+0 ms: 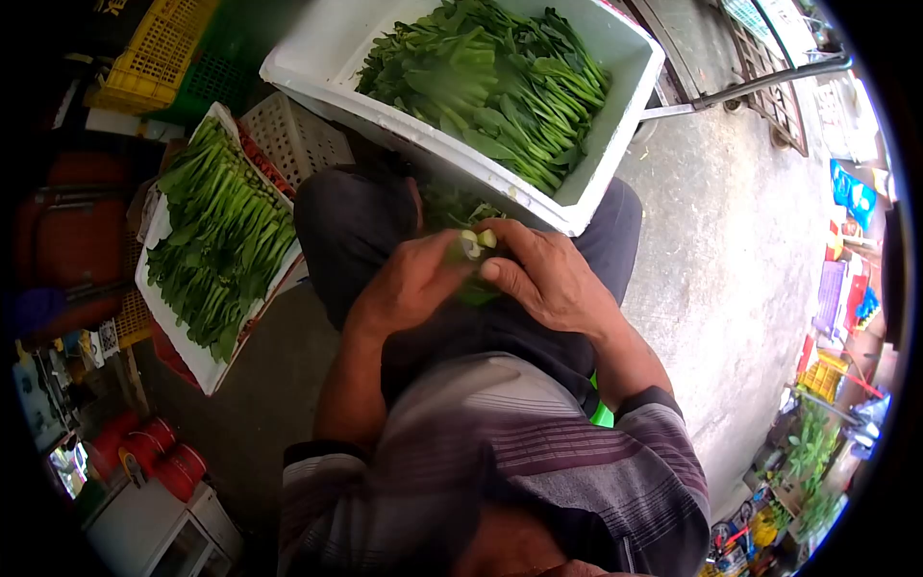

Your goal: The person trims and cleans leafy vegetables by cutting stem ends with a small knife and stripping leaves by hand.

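Observation:
Between my hands, over my lap, is a small bunch of leafy green stalks [487, 238], with pale cut ends pointing up. My right hand [553, 279] is closed around the stalks, its thumb and fingers curled against them. Pressed to the other side of the same bunch is my left hand [409, 279], closed and slightly blurred. Green leaves show below the hands, and much of the bunch is hidden. Just beyond stands a white foam box [423, 130] holding a pile of leafy greens [490, 87].
To the left, a white foam tray [207, 370] holds a row of leafy greens [221, 231], beside a white perforated basket [298, 139]. A yellow crate [159, 53] stands at the upper left, red stools [163, 457] at the lower left. A metal-framed cart [760, 87] is at the upper right.

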